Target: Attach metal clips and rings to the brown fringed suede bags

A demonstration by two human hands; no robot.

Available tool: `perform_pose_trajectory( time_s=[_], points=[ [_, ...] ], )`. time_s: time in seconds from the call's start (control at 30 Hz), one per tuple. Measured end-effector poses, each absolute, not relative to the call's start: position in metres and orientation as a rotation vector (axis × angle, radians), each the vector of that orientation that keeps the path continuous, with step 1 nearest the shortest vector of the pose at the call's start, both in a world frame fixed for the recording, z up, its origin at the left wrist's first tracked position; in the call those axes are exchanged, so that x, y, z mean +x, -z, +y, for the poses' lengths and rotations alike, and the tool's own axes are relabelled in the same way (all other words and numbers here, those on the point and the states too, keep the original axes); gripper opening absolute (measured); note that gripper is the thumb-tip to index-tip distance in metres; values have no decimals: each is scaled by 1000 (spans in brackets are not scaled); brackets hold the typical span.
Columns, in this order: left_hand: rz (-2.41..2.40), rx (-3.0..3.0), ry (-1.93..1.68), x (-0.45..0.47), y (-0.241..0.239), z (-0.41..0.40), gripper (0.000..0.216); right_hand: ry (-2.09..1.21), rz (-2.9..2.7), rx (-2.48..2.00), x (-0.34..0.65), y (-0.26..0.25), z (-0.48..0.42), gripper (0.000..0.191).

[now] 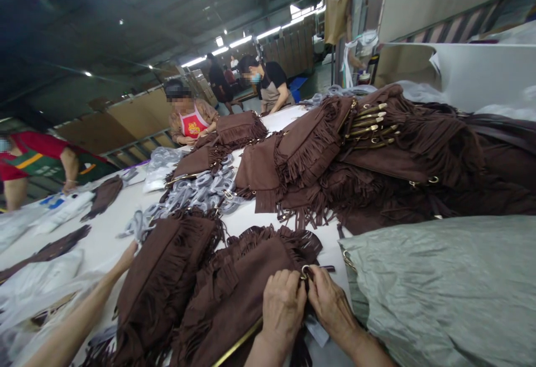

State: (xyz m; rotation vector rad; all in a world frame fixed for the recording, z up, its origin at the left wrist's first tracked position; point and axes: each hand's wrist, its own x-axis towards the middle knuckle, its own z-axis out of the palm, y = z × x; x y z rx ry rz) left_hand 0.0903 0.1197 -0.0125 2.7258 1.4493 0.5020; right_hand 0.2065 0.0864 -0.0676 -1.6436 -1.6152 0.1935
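In the head view, a dark brown fringed bag lies on the white table directly in front of the person, its gold zipper running along the near edge; at the right end of this bag, the left hand is closed, fingers curled down, on a gold-coloured metal clasp, and the right hand meets it there, thumb and fingers pinched narrow on the same clasp, though the exact grip of the fingertips is partly hidden; a short dark strap end sticks out above the right hand.

Just left of the bag lies a second fringed bag, with another person's bare forearm reaching in beside it; beyond the bag are grey plastic-wrapped straps, and to its far right a heap of fringed bags with gold zipper ends; to the right of the bag, near the right hand, spreads a pale green woven sheet; well beyond the bag, a co-worker in a red bib apron and a co-worker in a face mask stand at the table.
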Motion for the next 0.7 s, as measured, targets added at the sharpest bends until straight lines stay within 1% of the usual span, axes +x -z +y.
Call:
perform_pose_trajectory(
  time_s=[0.13, 0.37, 0.53, 0.6, 0.7],
  points=[
    [1443, 2736, -489, 91, 15, 124, 10, -249, -1585, -1636, 201, 69, 89, 27],
    [1474, 2643, -452, 89, 15, 126, 13, -283, -1364, -1705, 186, 75, 90, 27],
    [1496, 2478, -317, 92, 5, 130, 16, -344, -1330, -1759, 178, 67, 82, 26],
    [1503, 2367, -269, 93, 2, 134, 22, -428, -1332, -1764, 172, 61, 76, 27],
    [1481, 2264, -232, 91, -1, 139, 28, -680, -1338, -1726, 175, 53, 65, 31]
  ],
)
